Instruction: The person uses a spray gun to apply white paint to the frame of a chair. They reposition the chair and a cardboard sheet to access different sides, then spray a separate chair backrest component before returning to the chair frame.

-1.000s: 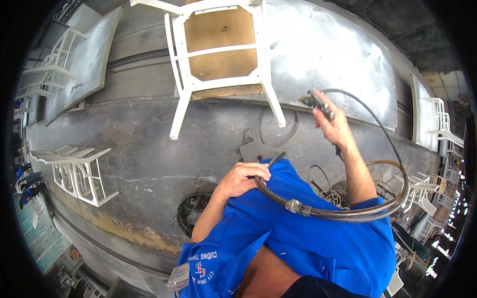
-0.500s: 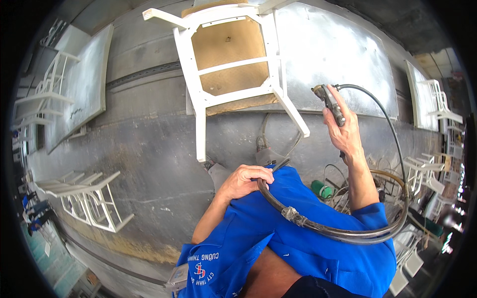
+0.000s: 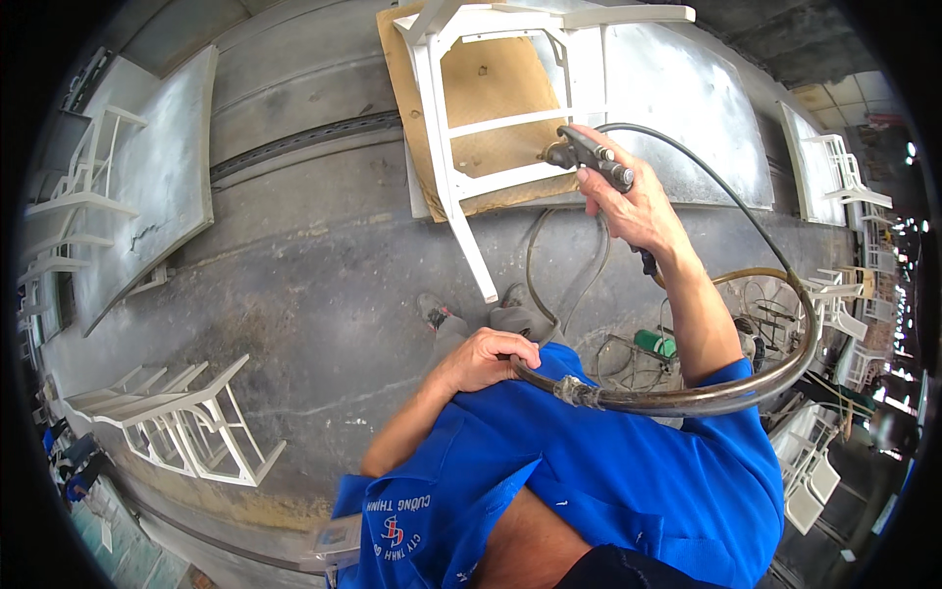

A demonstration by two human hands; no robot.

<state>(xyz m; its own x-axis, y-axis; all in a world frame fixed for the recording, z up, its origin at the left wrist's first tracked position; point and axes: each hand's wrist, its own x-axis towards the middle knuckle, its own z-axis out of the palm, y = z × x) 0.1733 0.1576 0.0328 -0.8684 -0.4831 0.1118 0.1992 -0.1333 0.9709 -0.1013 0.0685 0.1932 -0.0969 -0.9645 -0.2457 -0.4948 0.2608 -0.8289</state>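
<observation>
A dark metal spray gun [image 3: 589,157] is grasped in the right hand [image 3: 633,206], the grip clenched around its handle, and it is held up just in front of the white-painted wooden chair frame [image 3: 461,147] that stands on a brown board [image 3: 491,83] on the grey concrete floor [image 3: 294,285]. A thick dark rubber hose [image 3: 687,398] loops from the gun across the blue shirt [image 3: 589,471], and it is clasped in the closed left hand [image 3: 486,358]. More white chair frames [image 3: 186,422] are seen to the left.
</observation>
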